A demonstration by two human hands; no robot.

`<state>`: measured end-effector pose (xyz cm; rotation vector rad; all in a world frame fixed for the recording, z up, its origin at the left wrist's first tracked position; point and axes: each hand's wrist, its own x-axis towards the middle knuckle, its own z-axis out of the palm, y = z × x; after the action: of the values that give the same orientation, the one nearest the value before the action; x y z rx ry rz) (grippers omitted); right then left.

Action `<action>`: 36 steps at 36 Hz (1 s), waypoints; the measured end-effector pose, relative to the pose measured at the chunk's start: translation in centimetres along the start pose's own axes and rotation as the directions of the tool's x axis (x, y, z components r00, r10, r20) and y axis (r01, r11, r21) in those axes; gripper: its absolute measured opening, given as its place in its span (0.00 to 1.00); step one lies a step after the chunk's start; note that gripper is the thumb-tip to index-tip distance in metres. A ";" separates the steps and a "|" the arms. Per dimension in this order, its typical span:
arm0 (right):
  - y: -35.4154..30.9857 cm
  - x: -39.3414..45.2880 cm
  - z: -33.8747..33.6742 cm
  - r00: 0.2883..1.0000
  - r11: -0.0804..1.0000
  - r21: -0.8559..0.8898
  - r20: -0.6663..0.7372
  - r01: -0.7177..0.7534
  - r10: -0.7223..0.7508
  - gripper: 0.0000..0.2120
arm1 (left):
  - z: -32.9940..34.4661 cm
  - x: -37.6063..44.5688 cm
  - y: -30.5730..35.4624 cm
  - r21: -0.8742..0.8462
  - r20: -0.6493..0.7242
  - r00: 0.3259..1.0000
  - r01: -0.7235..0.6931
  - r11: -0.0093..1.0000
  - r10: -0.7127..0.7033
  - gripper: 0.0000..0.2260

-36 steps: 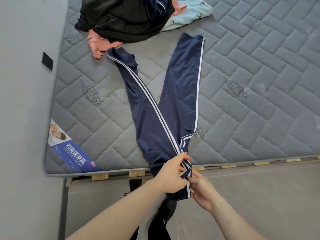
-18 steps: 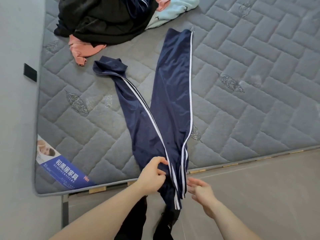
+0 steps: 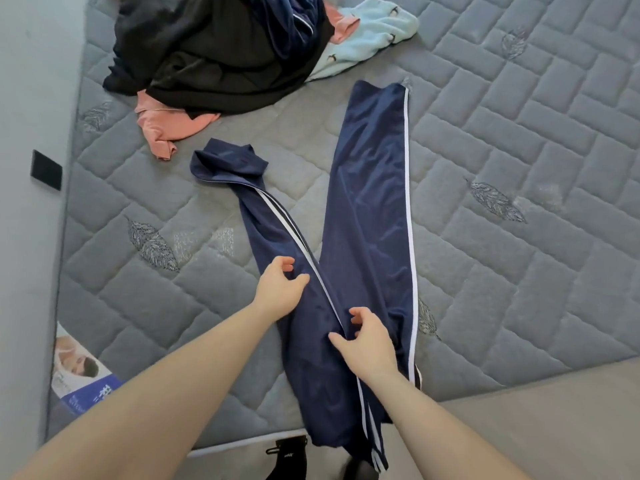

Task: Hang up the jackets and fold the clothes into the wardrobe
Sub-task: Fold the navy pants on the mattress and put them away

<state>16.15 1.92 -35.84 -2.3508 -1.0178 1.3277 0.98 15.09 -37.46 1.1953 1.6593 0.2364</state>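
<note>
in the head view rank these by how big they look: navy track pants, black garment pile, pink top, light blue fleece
1. Navy track pants, stretching across most of the mattress.
2. Black garment pile, partly cut off at the top edge.
3 and 4. Light blue fleece and pink top: visible parts look alike, both partly buried, so no ranking.

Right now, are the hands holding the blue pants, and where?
It cannot be told. Both hands, left hand and right hand, are on the blue pants, fingers loosely curled at the left leg's white stripe.

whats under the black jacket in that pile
A pink garment sticks out beneath the black jacket's near edge, on the mattress. How far it runs underneath, or what else lies there, is covered.
</note>
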 end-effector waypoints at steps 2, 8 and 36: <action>-0.8 1.2 0.6 1.000 0.998 -0.059 0.007 -0.026 0.026 0.26 | 0.3 1.6 0.7 -0.037 -0.004 0.999 0.049 0.998 -0.050 0.24; -1.0 2.5 0.2 0.997 0.980 -0.184 -0.001 0.076 -0.078 0.07 | 1.4 3.8 2.5 0.058 -0.009 0.990 0.138 0.989 -0.138 0.31; -5.3 10.8 -7.1 0.950 0.956 -0.115 -0.126 0.271 -0.285 0.26 | -3.3 7.7 3.7 0.144 -0.287 0.958 0.035 0.989 0.008 0.25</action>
<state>23.31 13.90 -36.18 -2.2265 -1.3368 1.0144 0.69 24.25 -38.31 1.3074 1.9652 0.2927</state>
